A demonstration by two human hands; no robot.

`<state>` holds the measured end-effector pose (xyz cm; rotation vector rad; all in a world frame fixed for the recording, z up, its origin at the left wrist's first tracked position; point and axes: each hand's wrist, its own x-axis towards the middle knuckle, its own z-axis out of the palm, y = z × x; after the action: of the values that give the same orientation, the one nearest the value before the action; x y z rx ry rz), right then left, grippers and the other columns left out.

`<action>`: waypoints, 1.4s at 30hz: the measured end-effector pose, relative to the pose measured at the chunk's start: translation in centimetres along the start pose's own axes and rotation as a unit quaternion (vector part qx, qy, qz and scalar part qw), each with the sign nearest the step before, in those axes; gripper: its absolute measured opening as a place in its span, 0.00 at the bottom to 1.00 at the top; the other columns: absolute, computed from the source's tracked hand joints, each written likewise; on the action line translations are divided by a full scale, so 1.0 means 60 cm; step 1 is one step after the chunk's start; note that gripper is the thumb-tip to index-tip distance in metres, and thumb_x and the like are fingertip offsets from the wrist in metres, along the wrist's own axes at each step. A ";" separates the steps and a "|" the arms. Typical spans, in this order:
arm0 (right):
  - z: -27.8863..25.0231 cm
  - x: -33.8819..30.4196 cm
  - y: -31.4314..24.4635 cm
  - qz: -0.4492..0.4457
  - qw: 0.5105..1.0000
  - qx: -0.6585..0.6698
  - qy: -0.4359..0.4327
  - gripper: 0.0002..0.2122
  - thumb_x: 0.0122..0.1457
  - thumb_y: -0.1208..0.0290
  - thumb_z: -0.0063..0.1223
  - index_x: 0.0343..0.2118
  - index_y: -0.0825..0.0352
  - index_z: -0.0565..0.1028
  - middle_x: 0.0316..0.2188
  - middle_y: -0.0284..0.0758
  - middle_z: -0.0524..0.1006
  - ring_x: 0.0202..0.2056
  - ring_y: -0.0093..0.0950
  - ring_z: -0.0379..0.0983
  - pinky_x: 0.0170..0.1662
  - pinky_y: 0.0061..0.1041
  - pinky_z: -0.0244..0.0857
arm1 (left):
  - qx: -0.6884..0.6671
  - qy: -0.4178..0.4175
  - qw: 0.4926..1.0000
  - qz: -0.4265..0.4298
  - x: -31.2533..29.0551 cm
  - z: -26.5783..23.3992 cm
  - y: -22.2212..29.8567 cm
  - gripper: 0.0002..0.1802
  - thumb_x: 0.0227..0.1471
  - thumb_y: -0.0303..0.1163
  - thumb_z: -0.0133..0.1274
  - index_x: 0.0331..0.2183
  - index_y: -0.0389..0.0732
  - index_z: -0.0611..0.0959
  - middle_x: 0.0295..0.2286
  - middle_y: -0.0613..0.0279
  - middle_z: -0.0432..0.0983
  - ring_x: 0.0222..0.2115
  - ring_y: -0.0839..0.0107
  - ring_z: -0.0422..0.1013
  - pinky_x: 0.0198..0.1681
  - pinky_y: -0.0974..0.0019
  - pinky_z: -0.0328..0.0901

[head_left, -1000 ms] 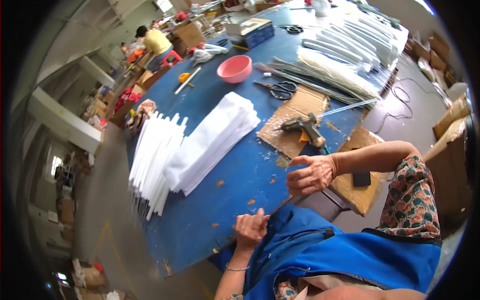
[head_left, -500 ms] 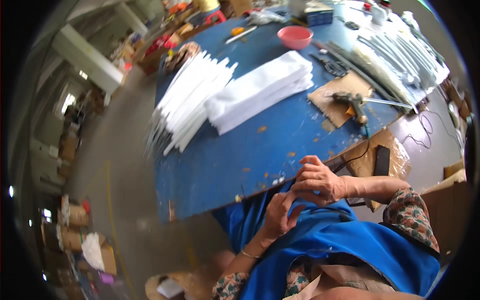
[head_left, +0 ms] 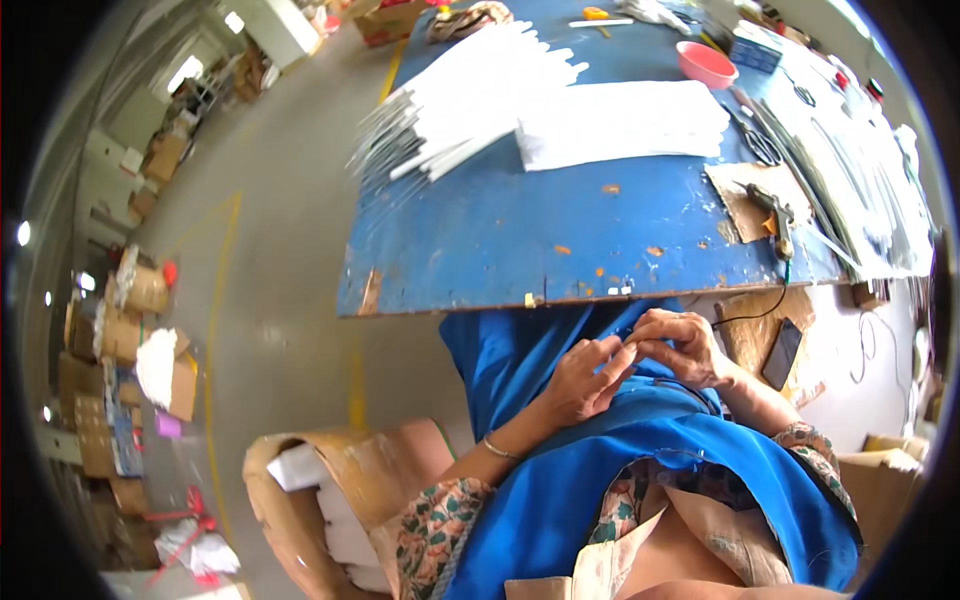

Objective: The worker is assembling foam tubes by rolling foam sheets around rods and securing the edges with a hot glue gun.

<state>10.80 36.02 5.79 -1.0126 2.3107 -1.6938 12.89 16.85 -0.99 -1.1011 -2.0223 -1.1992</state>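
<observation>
Over the blue apron (head_left: 520, 365) on my lap, my left hand (head_left: 583, 382) and my right hand (head_left: 686, 346) meet at the fingertips, just off the table's near edge. Both have bent, closed fingers. Whatever sits between the fingertips, if anything, is too small to make out. Beyond them on the blue table (head_left: 480, 245) lies a folded stack of white cloth (head_left: 620, 125), beside a fanned heap of thin white strips (head_left: 470, 95). At the right, a glue gun (head_left: 775, 220) rests on a piece of cardboard (head_left: 735, 195), its cord hanging over the edge.
Black-handled scissors (head_left: 762, 147) and a pink bowl (head_left: 706, 65) stand farther back. Long bundles in clear plastic (head_left: 860, 170) cover the table's right side. A phone (head_left: 782, 355) lies on a wrapped carton below it. An open carton (head_left: 290, 515) stands at my left.
My view has turned, so the table and its things appear higher and farther right. My hands stay together at the fingertips, with the right hand's fingers now lower and more closed.
</observation>
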 end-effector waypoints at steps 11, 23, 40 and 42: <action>0.038 0.010 0.024 0.083 0.989 0.119 0.011 0.02 0.54 0.80 0.50 0.28 0.71 0.74 0.21 0.36 0.74 0.26 0.24 0.71 0.31 0.22 0.65 | 0.165 -0.040 0.985 -0.001 -0.034 -0.035 0.007 0.33 0.39 0.26 0.56 0.52 0.36 0.70 0.37 0.52 0.69 0.27 0.68 0.68 0.34 0.65 0.63; 0.035 0.021 0.033 0.097 0.995 0.005 0.008 0.05 0.46 0.75 0.51 0.23 0.72 0.73 0.21 0.40 0.73 0.24 0.31 0.70 0.30 0.28 0.63 | 0.138 -0.062 0.989 0.003 -0.034 -0.033 -0.007 0.26 0.40 0.25 0.59 0.45 0.31 0.75 0.32 0.53 0.72 0.25 0.65 0.69 0.28 0.65 0.65; -0.015 -0.029 0.063 0.011 0.996 0.009 -0.086 0.18 0.53 0.63 0.57 0.44 0.68 0.72 0.41 0.44 0.73 0.45 0.39 0.68 0.49 0.37 0.60 | 0.086 -0.122 0.923 -0.355 -0.092 -0.136 -0.019 0.44 0.40 0.41 0.63 0.54 0.32 0.63 0.49 0.46 0.65 0.50 0.50 0.61 0.55 0.55 0.56; -0.001 -0.084 0.080 0.094 0.973 0.091 -0.189 0.23 0.58 0.60 0.50 0.53 0.68 0.64 0.52 0.47 0.64 0.53 0.41 0.61 0.56 0.39 0.55 | 0.117 -0.202 0.901 -0.365 -0.188 -0.156 -0.007 0.47 0.42 0.49 0.60 0.56 0.32 0.60 0.52 0.45 0.62 0.51 0.48 0.60 0.55 0.53 0.54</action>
<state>12.50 39.67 0.13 -0.9481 1.9073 -1.4606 18.80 4.24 -5.52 -0.4864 -2.9712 -1.0478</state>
